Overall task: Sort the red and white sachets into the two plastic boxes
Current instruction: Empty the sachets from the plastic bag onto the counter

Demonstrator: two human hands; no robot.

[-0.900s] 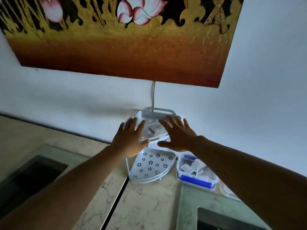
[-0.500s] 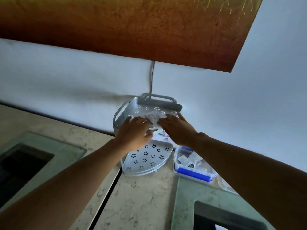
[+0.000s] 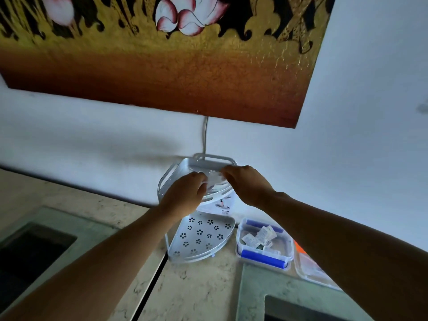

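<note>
**Both hands up in the top shelf, boxes down to the right**

I've got both hands on the top tier of the little white corner rack (image 3: 176, 172) at the far wall. The left hand (image 3: 185, 193) is curled in over the near rim and the right hand (image 3: 245, 181) comes in from the right, fingers bent down. Between them there's a pale crinkly sachet (image 3: 214, 180), lying roughly left to right, and both sets of fingertips look like they're on it. I honestly can't tell whether either hand is really pinching it or only touching. It's blurry there, and white on white.

What matters for the next move: the box with blue clips (image 3: 264, 258) sits lower, nearer and to the right, just beside the rack's bottom shelf, with white sachets (image 3: 261, 236) already in it. The right hand is the nearer one for that drop.

The second box (image 3: 310, 269) is further right, mostly behind my right forearm; I see something orange-red in it, nothing clearer. No idea what else is on that top shelf.
</note>
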